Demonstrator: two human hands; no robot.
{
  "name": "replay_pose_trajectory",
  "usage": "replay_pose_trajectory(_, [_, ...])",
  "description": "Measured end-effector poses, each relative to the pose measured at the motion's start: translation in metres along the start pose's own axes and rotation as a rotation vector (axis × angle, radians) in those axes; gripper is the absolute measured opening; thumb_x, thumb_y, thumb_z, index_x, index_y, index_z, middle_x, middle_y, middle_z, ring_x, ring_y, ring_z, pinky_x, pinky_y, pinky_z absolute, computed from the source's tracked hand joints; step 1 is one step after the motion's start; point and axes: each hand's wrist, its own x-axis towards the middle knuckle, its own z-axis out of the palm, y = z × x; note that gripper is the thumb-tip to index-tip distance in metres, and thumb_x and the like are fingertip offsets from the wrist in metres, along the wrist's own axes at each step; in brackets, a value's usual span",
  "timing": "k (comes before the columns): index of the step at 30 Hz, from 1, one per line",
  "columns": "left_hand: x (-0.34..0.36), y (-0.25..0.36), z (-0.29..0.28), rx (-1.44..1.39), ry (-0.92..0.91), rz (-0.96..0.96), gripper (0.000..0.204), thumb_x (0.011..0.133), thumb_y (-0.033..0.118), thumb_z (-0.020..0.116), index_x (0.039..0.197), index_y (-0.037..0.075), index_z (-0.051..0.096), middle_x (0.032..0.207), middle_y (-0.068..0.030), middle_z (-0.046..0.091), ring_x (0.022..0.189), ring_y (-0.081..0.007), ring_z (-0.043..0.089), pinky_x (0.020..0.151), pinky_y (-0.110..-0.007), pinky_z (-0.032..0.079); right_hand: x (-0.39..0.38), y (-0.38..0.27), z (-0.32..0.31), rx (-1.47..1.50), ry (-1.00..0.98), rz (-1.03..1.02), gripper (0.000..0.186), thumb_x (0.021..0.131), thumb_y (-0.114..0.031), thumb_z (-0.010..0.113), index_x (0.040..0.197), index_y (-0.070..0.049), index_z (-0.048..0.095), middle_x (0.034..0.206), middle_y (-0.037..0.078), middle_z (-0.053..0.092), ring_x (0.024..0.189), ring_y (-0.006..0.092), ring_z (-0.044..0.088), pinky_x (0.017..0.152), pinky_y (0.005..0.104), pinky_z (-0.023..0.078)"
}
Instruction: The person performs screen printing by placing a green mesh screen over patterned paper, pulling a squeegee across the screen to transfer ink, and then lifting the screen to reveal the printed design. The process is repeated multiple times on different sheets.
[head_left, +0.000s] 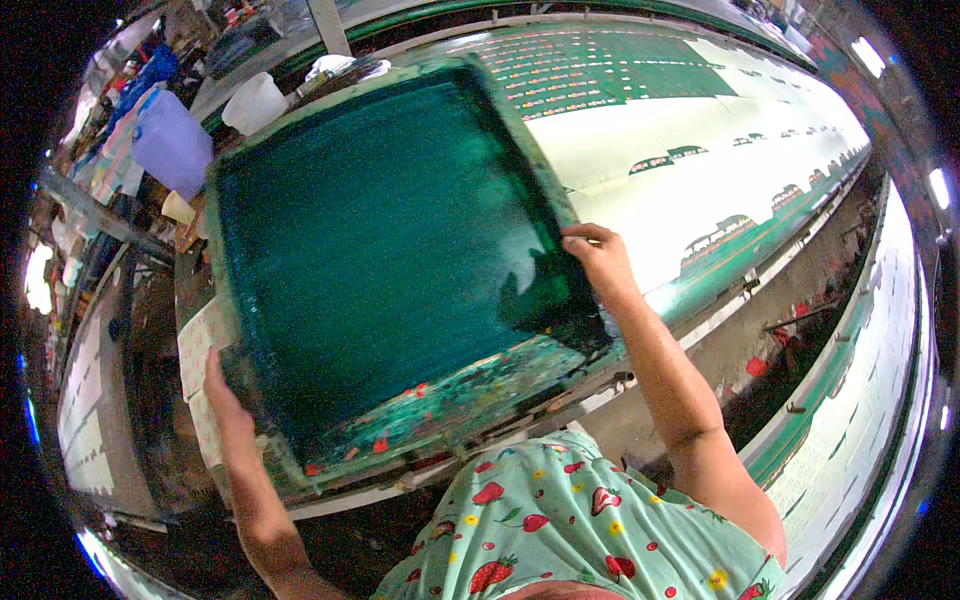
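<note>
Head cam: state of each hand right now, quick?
Left hand: closed on the left edge of the green-inked printing screen frame.
Right hand: gripping the same frame's right edge, fingers curled over it.

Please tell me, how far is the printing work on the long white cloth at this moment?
Done: the long white cloth already carries green printed patterns at its far end and along its right edge. In hand: the left hand and right hand grip opposite sides of the large green-inked screen frame, held tilted over the table. Left: the bare white stretch beside the frame shows no print yet.
</note>
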Motion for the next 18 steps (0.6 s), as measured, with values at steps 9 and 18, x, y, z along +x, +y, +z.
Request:
replay_pose_trajectory(9, [-0.038,-0.139,0.143,-0.084,0.012,-0.092,0.049,0.106,0.044,0.066,0.128,0.001,0.075,0.119,-0.0076,0.077,0.105,-0.021,0.074,0.096,-0.039,0.058,0.058,0.067,-0.143,0.033,0.079,0.025,0.036,0.093,-0.024,0.077,0.118,0.001,0.082,0.105,0.012,0.081,0.098,0.0203,0.071,0.093,0.0351,0.055])
replay_pose_trajectory(18, [-0.069,-0.195,0.182,-0.044,0.13,-0.071,0.052,0.107,0.043,0.066,0.132,-0.002,0.071,0.125,-0.0086,0.074,0.113,-0.0218,0.069,0.105,-0.038,0.052,0.096,0.102,-0.209,0.046,0.051,0.052,0.035,0.093,-0.023,0.077,0.12,-0.001,0.082,0.111,0.012,0.08,0.108,0.0219,0.07,0.101,0.0361,0.052])
